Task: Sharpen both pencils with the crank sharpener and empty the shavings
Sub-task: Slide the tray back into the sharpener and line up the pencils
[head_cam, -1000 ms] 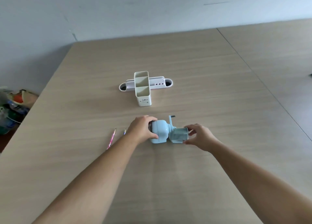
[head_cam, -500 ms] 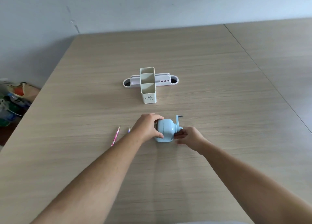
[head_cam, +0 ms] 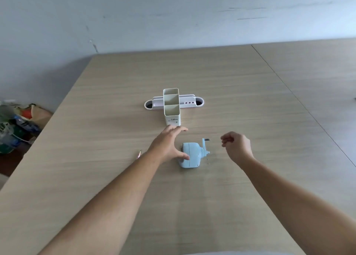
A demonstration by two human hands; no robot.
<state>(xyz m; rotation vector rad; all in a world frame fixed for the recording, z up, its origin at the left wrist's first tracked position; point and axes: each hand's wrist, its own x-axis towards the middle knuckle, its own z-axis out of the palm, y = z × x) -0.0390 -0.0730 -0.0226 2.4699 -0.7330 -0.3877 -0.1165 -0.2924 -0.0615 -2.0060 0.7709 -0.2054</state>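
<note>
The light blue crank sharpener (head_cam: 191,155) lies on the wooden table (head_cam: 240,93), its crank handle (head_cam: 205,142) pointing right and away. My left hand (head_cam: 169,144) hovers just left of it, fingers spread, thumb at its left end, holding nothing. To the right, my right hand (head_cam: 237,146) is lifted clear of the sharpener with fingers loosely curled and empty. One pink pencil (head_cam: 139,154) shows left of my left forearm; the other pencil is hidden behind the arm. A few dark specks (head_cam: 208,160) lie right of the sharpener.
A white pen holder (head_cam: 172,106) with open compartments stands behind the sharpener, in front of a long white tray (head_cam: 192,101). A pile of bags and bottles (head_cam: 15,127) sits on the floor at the left. A table seam (head_cam: 300,100) runs along the right.
The shavings drawer went back into the sharpener. Both hands then let go: the left opened and lifted, and the right drew away to the right.
</note>
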